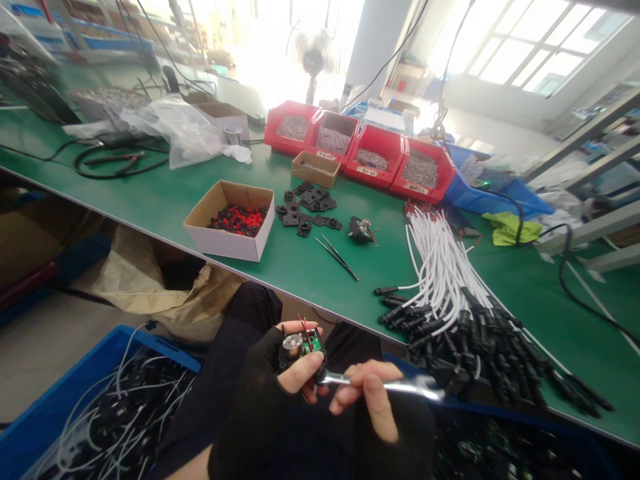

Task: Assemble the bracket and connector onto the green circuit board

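My left hand point(280, 373), in a black fingerless glove, is closed round a small black part point(300, 347) with a silver round piece and red wires sticking up. My right hand point(373, 400), also gloved, pinches a silver open-ended wrench point(400, 385) whose left end meets the part. Both hands hover over my lap, below the green table's near edge point(320, 310).
On the table lie a bundle of white cables with black connectors point(450, 293), tweezers point(337, 257), black plastic pieces point(307, 207), a cardboard box of red and black bits point(235, 220) and red bins point(360, 153). A blue crate of cables point(100, 407) stands at lower left.
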`<state>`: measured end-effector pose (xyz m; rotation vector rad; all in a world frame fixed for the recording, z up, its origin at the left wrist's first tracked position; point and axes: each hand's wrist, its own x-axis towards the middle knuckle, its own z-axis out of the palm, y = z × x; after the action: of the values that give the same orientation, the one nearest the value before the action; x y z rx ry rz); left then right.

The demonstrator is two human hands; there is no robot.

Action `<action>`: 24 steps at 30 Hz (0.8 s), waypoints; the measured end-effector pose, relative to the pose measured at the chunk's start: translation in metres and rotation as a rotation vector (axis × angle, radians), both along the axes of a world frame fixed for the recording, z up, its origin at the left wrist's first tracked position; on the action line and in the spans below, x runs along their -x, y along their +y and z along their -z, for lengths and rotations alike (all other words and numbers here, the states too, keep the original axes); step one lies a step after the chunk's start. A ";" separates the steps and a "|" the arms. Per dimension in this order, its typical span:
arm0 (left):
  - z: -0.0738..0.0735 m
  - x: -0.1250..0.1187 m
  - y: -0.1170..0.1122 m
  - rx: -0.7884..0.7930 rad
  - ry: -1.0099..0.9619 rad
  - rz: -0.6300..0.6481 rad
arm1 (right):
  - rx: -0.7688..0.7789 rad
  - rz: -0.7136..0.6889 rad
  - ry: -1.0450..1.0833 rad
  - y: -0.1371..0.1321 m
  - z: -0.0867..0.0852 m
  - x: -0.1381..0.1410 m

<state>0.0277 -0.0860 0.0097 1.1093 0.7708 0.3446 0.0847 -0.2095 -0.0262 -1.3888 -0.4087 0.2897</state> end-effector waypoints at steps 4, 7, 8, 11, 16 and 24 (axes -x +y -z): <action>0.008 0.002 -0.001 0.147 -0.120 0.107 | -0.306 -0.295 0.674 0.007 0.013 -0.011; 0.012 0.003 0.001 0.185 -0.148 0.090 | -0.451 -0.452 0.890 0.008 0.025 -0.015; 0.012 0.003 0.003 0.183 -0.145 0.074 | -0.442 -0.430 0.883 0.007 0.027 -0.015; 0.007 0.001 0.006 0.151 -0.104 0.020 | -0.313 -0.114 0.618 0.001 0.021 -0.009; -0.002 -0.004 0.007 0.034 -0.045 -0.003 | -0.120 0.142 -0.057 -0.002 -0.007 0.010; -0.001 -0.004 0.006 -0.063 0.030 -0.020 | 0.109 0.091 -0.489 0.003 0.001 0.013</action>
<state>0.0314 -0.0802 0.0106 1.1685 0.8022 0.3720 0.0718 -0.2070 -0.0271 -1.5788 -0.7371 -0.1101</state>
